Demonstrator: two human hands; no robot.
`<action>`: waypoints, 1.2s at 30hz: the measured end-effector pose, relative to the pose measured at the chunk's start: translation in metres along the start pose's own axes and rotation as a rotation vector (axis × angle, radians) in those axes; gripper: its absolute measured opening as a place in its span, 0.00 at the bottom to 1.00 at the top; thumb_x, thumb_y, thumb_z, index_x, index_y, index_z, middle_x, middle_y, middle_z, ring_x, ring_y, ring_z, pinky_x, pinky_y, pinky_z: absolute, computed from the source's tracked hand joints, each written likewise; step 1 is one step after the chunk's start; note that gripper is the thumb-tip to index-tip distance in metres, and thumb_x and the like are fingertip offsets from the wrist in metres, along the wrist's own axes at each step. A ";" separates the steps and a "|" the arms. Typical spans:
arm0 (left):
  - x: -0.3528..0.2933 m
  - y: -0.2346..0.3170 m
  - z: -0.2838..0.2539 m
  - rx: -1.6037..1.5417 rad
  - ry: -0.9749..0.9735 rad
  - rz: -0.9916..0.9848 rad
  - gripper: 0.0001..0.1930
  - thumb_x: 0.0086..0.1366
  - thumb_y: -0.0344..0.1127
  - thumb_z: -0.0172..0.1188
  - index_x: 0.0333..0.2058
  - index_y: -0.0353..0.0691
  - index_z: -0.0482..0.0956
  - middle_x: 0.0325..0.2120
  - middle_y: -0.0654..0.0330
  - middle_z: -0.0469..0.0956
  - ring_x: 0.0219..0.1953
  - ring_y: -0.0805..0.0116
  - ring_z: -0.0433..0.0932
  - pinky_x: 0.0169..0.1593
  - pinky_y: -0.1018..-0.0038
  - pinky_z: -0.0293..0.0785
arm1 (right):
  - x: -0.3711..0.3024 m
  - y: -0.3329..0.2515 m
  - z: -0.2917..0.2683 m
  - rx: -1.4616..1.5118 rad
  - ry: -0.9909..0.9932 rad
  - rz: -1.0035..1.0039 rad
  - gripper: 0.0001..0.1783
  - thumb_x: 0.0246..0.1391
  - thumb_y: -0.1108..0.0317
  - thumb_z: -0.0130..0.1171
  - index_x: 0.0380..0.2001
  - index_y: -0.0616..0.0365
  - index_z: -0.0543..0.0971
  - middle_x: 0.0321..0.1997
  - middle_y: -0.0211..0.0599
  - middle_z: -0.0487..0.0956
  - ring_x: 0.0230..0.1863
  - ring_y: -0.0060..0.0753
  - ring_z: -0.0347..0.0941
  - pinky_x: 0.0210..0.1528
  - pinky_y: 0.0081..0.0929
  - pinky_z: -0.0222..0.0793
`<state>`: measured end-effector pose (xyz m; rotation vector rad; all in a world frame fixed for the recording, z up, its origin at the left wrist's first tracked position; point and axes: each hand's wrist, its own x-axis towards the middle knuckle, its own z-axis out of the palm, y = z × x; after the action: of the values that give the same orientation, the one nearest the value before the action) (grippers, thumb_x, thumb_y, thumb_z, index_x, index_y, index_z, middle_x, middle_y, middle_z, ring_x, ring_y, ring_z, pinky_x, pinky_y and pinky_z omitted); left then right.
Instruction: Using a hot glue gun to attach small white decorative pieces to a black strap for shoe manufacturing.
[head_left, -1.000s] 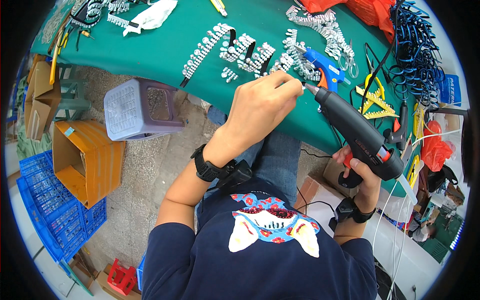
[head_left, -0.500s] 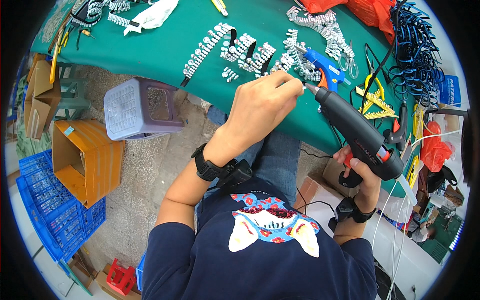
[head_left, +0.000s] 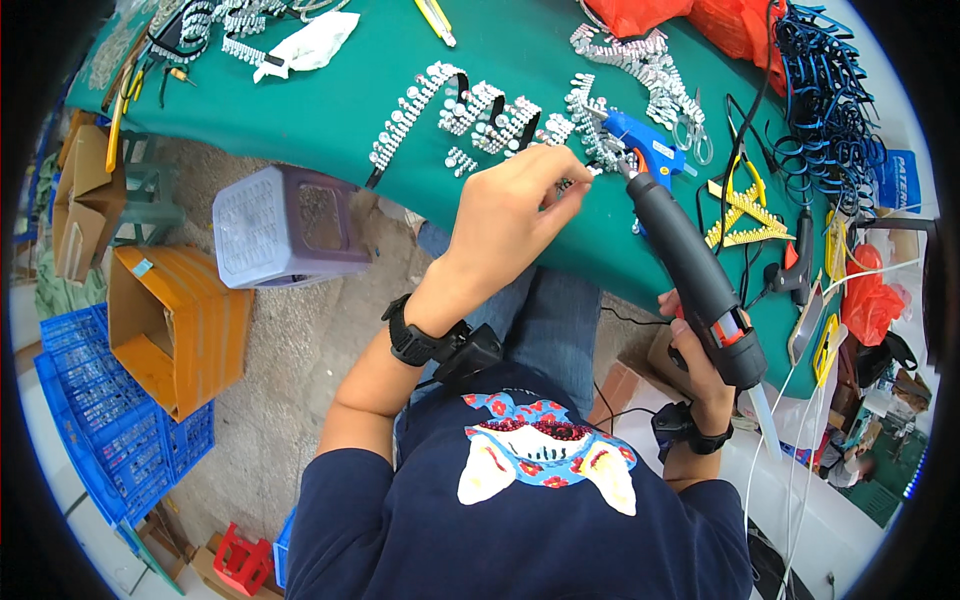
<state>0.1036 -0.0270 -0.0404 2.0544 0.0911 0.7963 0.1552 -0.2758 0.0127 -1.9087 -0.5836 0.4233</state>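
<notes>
My left hand [head_left: 515, 210] is held over the front edge of the table, thumb and forefinger pinched together; what they hold, if anything, is too small to make out. My right hand [head_left: 700, 370] grips a black hot glue gun [head_left: 690, 265] by its handle, a pale glue stick [head_left: 765, 420] sticking out of its rear. The gun's nozzle stands a little to the right of my left fingertips, apart from them. Just beyond my left hand lie black bands trimmed with silver rhinestones [head_left: 410, 115], and a small loose piece of rhinestone trim [head_left: 460, 161].
A blue glue gun [head_left: 645, 145] lies by more rhinestone trim [head_left: 650, 75]. To the right are yellow-handled pliers [head_left: 757, 185], yellow trim [head_left: 745, 220] and a heap of dark blue bands [head_left: 825, 110]. A purple-grey stool [head_left: 255, 225] and a cardboard box [head_left: 195, 330] stand left on the floor.
The glue gun's nozzle has drawn away from my left fingertips, and its rear has swung left and toward me. My left fingers have shifted slightly left and down.
</notes>
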 end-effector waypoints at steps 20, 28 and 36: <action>0.011 0.014 -0.004 -0.378 0.055 -0.452 0.08 0.58 0.32 0.62 0.33 0.34 0.81 0.24 0.64 0.79 0.22 0.83 0.75 0.25 0.85 0.68 | 0.016 0.018 0.027 0.499 0.066 -0.052 0.23 0.44 0.64 0.52 0.42 0.70 0.72 0.34 0.50 0.77 0.46 0.48 0.74 0.23 0.22 0.71; 0.010 0.016 -0.003 -0.416 0.077 -0.493 0.06 0.58 0.29 0.62 0.32 0.33 0.80 0.24 0.64 0.78 0.21 0.83 0.73 0.24 0.86 0.67 | 0.012 0.020 0.024 0.507 0.086 -0.048 0.22 0.44 0.64 0.52 0.41 0.70 0.73 0.34 0.50 0.77 0.46 0.47 0.74 0.23 0.22 0.71; 0.009 0.015 -0.003 -0.424 0.112 -0.505 0.05 0.58 0.30 0.62 0.30 0.34 0.80 0.21 0.66 0.77 0.19 0.85 0.71 0.23 0.87 0.64 | 0.010 0.030 0.021 0.541 0.054 -0.080 0.22 0.47 0.65 0.53 0.45 0.67 0.73 0.37 0.45 0.78 0.47 0.43 0.74 0.26 0.22 0.71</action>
<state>0.1054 -0.0309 -0.0232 1.4932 0.4460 0.5531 0.1585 -0.2645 -0.0230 -1.3709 -0.4511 0.4262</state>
